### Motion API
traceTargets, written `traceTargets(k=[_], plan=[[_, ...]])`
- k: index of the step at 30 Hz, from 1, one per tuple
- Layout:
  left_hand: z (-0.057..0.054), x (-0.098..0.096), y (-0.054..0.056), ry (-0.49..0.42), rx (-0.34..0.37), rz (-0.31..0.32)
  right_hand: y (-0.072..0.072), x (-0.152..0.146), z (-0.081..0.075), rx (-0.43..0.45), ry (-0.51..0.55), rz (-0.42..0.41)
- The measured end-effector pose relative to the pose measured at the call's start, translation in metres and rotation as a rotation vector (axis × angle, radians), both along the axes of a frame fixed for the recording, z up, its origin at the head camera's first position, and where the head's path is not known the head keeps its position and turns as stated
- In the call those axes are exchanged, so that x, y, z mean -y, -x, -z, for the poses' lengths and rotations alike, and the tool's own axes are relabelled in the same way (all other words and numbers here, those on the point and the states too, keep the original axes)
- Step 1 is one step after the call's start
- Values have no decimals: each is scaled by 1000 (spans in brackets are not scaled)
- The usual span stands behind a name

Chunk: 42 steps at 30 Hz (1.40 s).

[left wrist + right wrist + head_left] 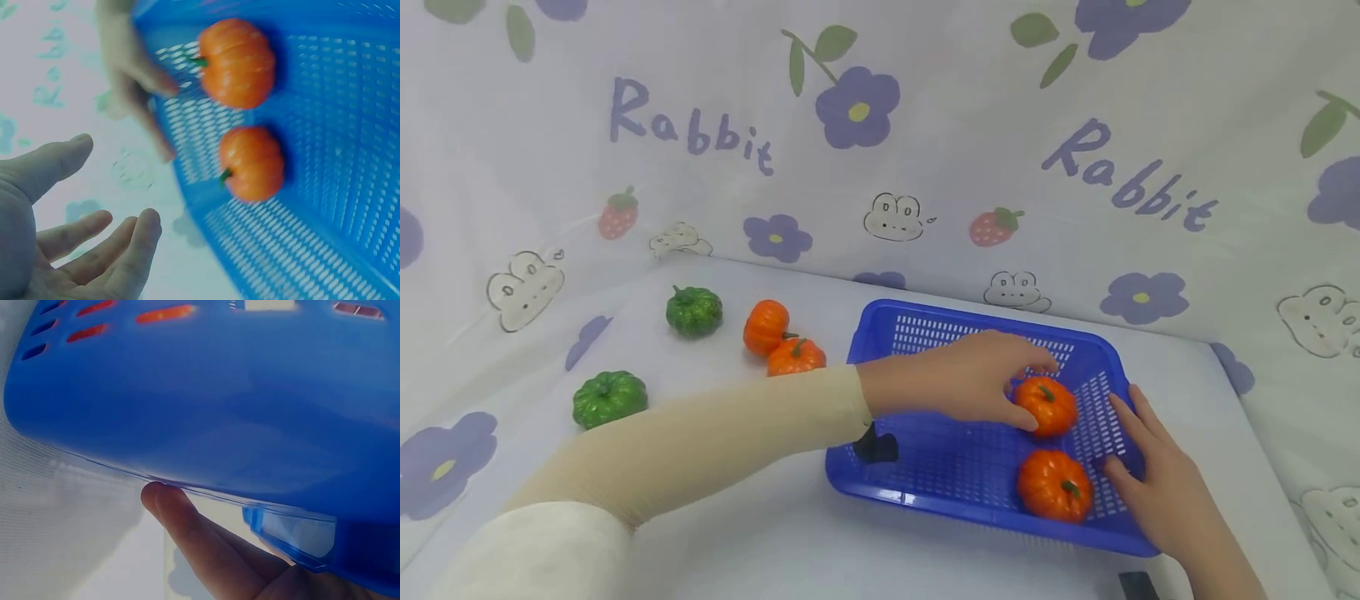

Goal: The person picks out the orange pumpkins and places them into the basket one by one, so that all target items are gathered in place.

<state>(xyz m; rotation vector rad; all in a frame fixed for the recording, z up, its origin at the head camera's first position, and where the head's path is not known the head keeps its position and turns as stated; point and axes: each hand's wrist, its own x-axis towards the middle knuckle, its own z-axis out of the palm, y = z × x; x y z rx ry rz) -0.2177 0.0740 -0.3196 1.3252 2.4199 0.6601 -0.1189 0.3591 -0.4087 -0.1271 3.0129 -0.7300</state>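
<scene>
L hand [958, 377], fingers wide, is by an orange pumpkin [1049, 407] in the blue basket [943, 467] w/ a 2nd pumpkin [1051, 487]. R hand [1168, 487] holds the basket's side w/ its fingers.

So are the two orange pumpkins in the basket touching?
Apart. The left wrist view shows it: a narrow strip of blue basket is visible between the upper pumpkin and the lower pumpkin.

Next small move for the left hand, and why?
I'd draw the left hand back from the blue basket, toward the loose orange pumpkins on the table: its fingers look spread and empty, and two pumpkins inside sit unheld.
</scene>
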Motion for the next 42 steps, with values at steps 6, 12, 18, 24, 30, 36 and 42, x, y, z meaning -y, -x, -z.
traceTargets(k=[6, 12, 18, 24, 30, 36, 42], plan=[[-16, 56, 0, -175, 42, -89, -2, -2, 0, 23, -1, 14], [-32, 120, -1, -302, -10, -270, -3, -1, 1, -14, 1, 18], [-20, 174, -4, -397, -31, -406, -5, -1, 3, -33, 13, 10], [-2, 215, -12, -438, 20, -552, -3, -1, 4, -7, -2, 12], [6, 239, -15, -454, 37, -641, -3, 1, 2, 1, -5, 12], [20, 255, -17, -471, 56, -701, -4, 3, 0, -10, -4, -2], [45, 263, -20, -463, 82, -768, -2, 4, -1, 22, -12, -3]])
